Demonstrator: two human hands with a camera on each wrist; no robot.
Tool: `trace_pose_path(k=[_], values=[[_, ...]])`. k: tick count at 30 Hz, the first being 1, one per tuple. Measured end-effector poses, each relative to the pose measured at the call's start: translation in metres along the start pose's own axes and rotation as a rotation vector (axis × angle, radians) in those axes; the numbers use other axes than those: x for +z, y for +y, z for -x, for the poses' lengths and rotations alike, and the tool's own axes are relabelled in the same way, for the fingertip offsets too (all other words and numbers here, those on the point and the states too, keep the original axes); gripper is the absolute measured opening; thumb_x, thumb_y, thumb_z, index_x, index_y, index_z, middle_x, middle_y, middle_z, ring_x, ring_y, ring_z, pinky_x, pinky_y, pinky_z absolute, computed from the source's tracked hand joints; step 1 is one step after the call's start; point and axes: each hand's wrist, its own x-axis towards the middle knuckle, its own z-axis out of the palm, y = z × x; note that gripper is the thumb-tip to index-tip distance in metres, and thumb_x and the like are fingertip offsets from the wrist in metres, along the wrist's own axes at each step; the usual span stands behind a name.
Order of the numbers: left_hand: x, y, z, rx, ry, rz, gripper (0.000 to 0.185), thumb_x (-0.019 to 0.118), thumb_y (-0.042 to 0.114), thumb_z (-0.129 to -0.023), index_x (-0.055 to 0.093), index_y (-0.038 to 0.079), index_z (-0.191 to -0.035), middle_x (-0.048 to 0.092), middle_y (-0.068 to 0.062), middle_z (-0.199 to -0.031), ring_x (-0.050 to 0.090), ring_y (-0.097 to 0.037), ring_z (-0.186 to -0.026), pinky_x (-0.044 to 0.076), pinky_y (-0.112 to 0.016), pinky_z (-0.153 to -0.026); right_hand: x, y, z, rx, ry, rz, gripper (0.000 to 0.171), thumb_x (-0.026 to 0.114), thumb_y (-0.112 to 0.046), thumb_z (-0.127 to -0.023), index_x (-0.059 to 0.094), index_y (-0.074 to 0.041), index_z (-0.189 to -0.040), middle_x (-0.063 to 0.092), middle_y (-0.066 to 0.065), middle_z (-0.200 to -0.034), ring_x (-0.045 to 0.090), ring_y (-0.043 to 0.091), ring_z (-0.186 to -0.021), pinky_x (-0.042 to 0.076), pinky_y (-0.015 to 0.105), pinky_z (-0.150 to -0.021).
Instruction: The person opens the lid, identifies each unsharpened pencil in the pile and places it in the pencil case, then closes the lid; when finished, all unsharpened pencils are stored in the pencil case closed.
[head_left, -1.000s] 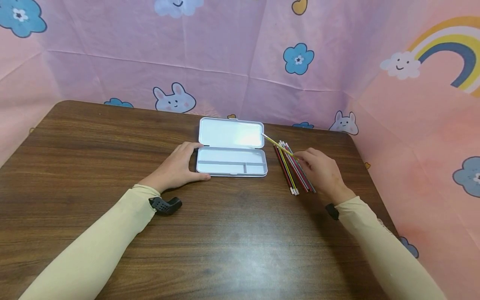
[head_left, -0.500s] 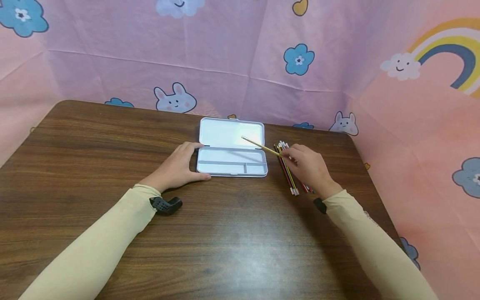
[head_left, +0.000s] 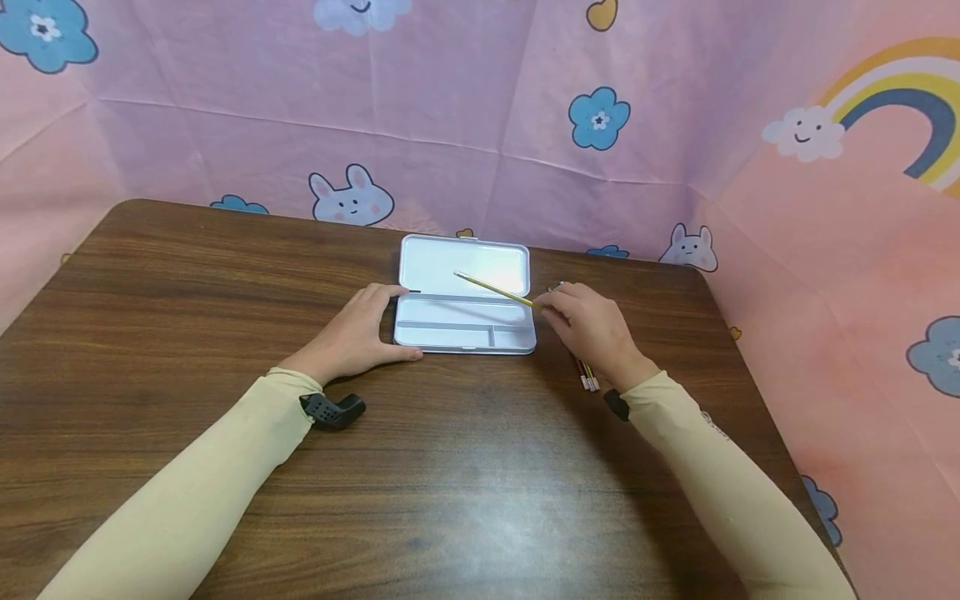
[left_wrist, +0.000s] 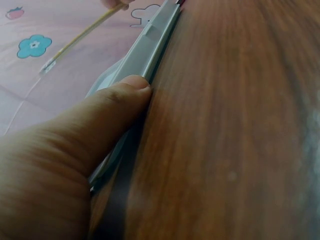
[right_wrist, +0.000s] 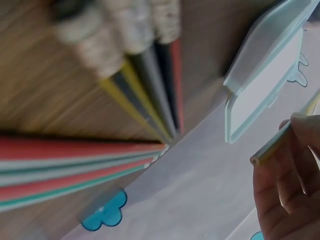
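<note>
A white pencil case [head_left: 442,335] lies unfolded on the table, its lid [head_left: 431,262] tipped back; its compartments hold nothing. My left hand [head_left: 354,329] holds the case's left end, thumb [left_wrist: 117,97] along the front edge and forefinger by the hinge. My right hand [head_left: 588,329] pinches a yellow pencil [head_left: 491,288] near one end, to the right of the case. The pencil slants over the case, its white-tipped end pointing left over the lid. Beneath the right hand lies a bunch of pencils [head_left: 589,382], mostly hidden in the head view.
In the right wrist view, the bunch shows red-and-green striped pencils [right_wrist: 80,167] beside yellow-and-black ones [right_wrist: 135,95]. The brown wooden table [head_left: 450,483] ends at a pink printed cloth [head_left: 457,150] behind and to the right.
My right hand has moved left from over the bunch, carrying the yellow pencil across the case. The left hand has stayed on the case.
</note>
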Motion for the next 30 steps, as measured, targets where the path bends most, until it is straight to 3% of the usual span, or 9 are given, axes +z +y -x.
trace_pose_path(k=[13, 18, 30], values=[[-0.002, 0.000, 0.000, -0.001, -0.004, 0.005, 0.106, 0.080, 0.065, -0.080, 0.033, 0.011, -0.158, 0.038, -0.015, -0.157, 0.035, -0.034, -0.145, 0.034, -0.059, -0.116, 0.018, -0.015, -0.023, 0.007, -0.091, 0.019, 0.014, 0.071, -0.013, -0.098, 0.079, -0.012, -0.111, 0.073, 0.002, -0.098, 0.066, 0.020, -0.089, 0.057, 0.038, -0.074], [-0.002, 0.001, 0.001, -0.005, -0.009, 0.008, 0.105, 0.081, 0.062, -0.081, 0.033, 0.010, -0.158, 0.037, -0.016, -0.157, 0.034, -0.035, -0.146, 0.034, -0.059, -0.116, 0.022, -0.021, -0.030, -0.015, -0.125, 0.005, 0.015, 0.071, -0.011, -0.099, 0.080, -0.013, -0.111, 0.075, 0.002, -0.103, 0.068, 0.020, -0.097, 0.057, 0.038, -0.082], [-0.002, 0.001, 0.001, 0.002, 0.000, 0.014, 0.106, 0.081, 0.064, -0.080, 0.034, 0.011, -0.158, 0.038, -0.015, -0.157, 0.034, -0.034, -0.146, 0.033, -0.059, -0.117, 0.035, -0.026, -0.046, -0.002, -0.248, -0.013, 0.015, 0.071, -0.014, -0.099, 0.082, -0.017, -0.109, 0.076, 0.000, -0.102, 0.067, 0.015, -0.087, 0.055, 0.033, -0.070]])
